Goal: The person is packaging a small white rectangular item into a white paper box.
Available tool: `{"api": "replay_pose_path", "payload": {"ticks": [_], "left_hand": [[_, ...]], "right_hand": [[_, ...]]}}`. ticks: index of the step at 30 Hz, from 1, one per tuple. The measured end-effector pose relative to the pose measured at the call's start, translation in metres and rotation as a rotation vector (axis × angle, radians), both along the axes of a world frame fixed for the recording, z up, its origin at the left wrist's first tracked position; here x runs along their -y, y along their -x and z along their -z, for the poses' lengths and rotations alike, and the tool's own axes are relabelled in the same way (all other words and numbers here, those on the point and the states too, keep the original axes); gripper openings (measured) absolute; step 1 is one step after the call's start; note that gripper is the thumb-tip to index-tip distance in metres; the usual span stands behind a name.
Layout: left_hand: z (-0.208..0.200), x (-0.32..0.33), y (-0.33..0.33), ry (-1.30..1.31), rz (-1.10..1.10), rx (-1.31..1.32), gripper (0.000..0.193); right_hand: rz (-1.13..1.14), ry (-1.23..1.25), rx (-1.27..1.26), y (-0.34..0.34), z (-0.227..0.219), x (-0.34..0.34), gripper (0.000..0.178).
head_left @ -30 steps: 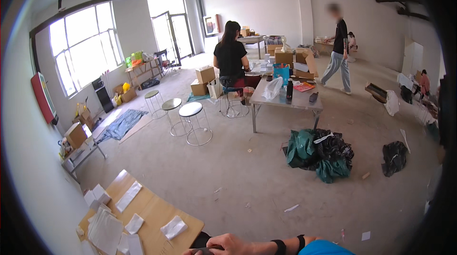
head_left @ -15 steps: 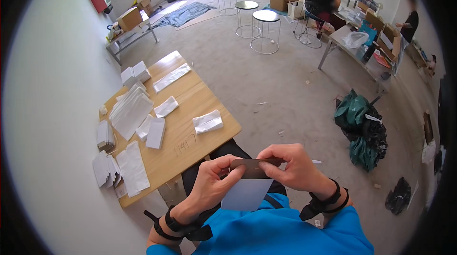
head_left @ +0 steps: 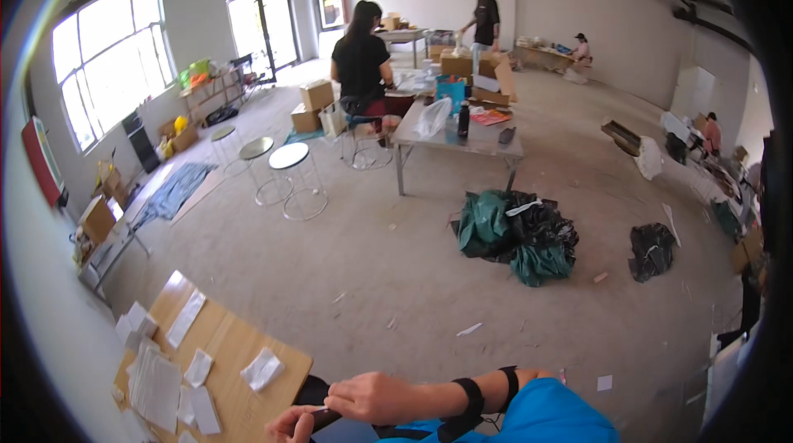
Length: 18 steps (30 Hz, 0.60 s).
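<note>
At the lower edge, both my hands are together on a white card piece with a grey-brown underside, seemingly a small flat box (head_left: pixel 328 416). My left hand (head_left: pixel 291 426) pinches one end, mostly cut off by the picture's edge. My right hand (head_left: pixel 378 397) lies across the top with its fingers closed on the card's edge. Most of the card is hidden under the hands. To the left stands a wooden table (head_left: pixel 235 340), bearing a folded white packet (head_left: pixel 263 369), a stack of white sleeves (head_left: pixel 154 385) and a narrow white box (head_left: pixel 205 410).
Green and black plastic bags (head_left: pixel 516 236) lie on the floor ahead, with a smaller black bag (head_left: pixel 652 252) to their right. Round stools (head_left: pixel 288 155) stand far left. A cluttered metal table (head_left: pixel 462 148) is ahead; two people in black are beyond it.
The view has swung up and to the right, so the hands and the wooden table now sit lower in it. My hands stay on the card, and the right has come over it.
</note>
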State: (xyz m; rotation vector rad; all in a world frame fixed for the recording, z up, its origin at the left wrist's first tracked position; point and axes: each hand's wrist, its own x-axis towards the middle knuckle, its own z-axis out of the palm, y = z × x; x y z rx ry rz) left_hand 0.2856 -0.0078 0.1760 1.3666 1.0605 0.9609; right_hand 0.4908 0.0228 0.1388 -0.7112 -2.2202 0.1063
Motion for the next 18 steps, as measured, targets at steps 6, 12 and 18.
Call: {"api": "replay_pose_path", "payload": {"ticks": [6,12,18], "left_hand": [[0.004,-0.012,-0.003,0.049,0.079,-0.061,0.019],[0.01,-0.017,0.0,0.172,0.112,-0.021,0.016],[0.024,-0.018,0.002,0.171,0.091,-0.04,0.019]], "right_hand": [[-0.013,-0.091,0.044,-0.006,0.018,-0.003,0.015],[-0.039,-0.038,0.078,-0.011,0.007,0.001,0.012],[-0.101,0.54,-0.123,-0.016,-0.009,0.002,0.025]]}}
